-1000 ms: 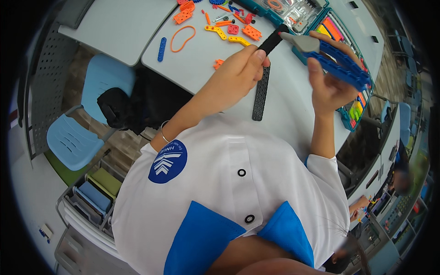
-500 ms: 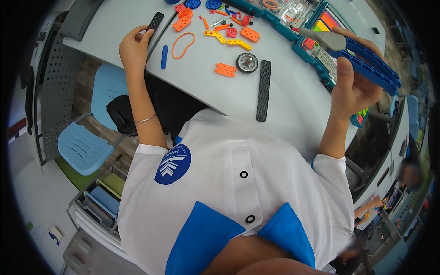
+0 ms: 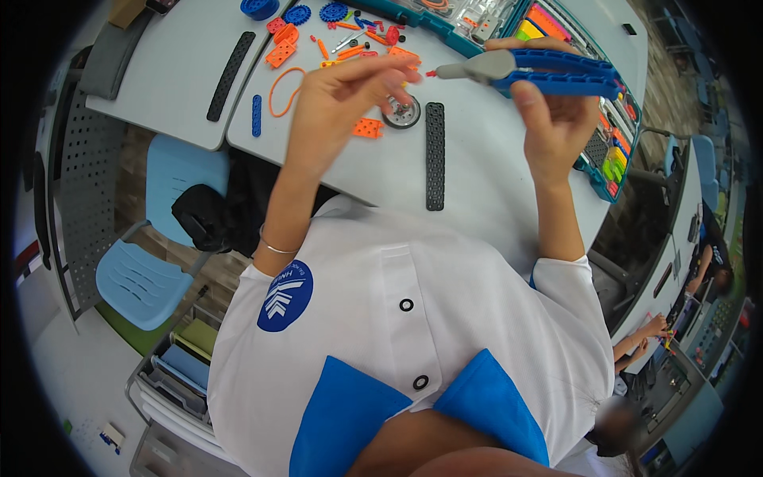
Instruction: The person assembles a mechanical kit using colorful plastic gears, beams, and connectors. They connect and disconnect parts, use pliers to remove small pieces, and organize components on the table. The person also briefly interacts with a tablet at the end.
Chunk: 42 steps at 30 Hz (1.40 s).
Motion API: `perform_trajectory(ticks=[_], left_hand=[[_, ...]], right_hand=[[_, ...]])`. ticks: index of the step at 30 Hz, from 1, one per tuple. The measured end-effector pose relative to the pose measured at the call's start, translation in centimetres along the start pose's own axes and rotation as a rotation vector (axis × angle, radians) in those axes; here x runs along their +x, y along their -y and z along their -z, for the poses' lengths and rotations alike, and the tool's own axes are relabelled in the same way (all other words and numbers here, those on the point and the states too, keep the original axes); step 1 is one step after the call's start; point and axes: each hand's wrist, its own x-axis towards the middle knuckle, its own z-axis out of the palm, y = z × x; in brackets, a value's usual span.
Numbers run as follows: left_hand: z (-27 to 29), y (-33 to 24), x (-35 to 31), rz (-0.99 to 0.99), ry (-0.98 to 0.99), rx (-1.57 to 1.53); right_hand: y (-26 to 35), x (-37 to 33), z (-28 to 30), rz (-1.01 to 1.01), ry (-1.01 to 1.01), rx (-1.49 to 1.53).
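Note:
My right hand [image 3: 556,123] grips plastic pliers [image 3: 502,67] with blue handles and a grey nose. At the tip of the nose sits a small red peg [image 3: 431,74]. My left hand [image 3: 350,99] hovers left of that tip, fingers stretched and apart, with nothing seen in them. Partly behind its fingertips is a grey wheel with a black tyre [image 3: 403,116]. An orange perforated plate [image 3: 367,129] lies beside the wheel. One long black perforated plate [image 3: 435,159] rests in front of my chest; another black perforated plate [image 3: 231,77] lies on the left table.
A teal case [image 3: 457,41] of sorted parts stands open at the back right. Orange, red and blue pieces, gears [image 3: 333,12] and an orange rubber band [image 3: 272,97] are scattered at the back left, near a blue strip [image 3: 257,116]. Light blue chairs [image 3: 143,274] stand at left.
My left hand has let go of the black plate on the left table and moved right, towards the pliers' tip. The pliers in my right hand have shifted left and levelled.

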Motion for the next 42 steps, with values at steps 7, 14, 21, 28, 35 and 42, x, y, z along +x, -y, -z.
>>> perform_trajectory(ticks=[7,14,21,28,35,42], left_hand=[[-0.9,1.8,-0.4,0.289,0.071,-0.182],[2.2,3.5,2.7,-0.087,-0.261,0.417],[4.4,7.6,6.0,-0.400,-0.293,1.174],[3.8,6.4,5.1,-0.293,-0.324,1.162],[3.3,5.2,4.4,-0.311,-0.363,1.073],[-5.0,0.0,-4.5,-0.044,0.302,0.929]], right_hand=[[-1.6,-2.0,0.5,0.036,0.191,0.054],[-1.7,-1.8,2.0,0.104,0.019,0.037],[-2.9,-2.5,1.8,0.030,0.008,-0.072],[-3.0,-2.4,2.9,0.037,0.008,-0.099],[-2.6,-2.0,3.4,0.110,0.011,-0.166],[-2.3,-1.8,4.0,0.103,-0.032,-0.219]])
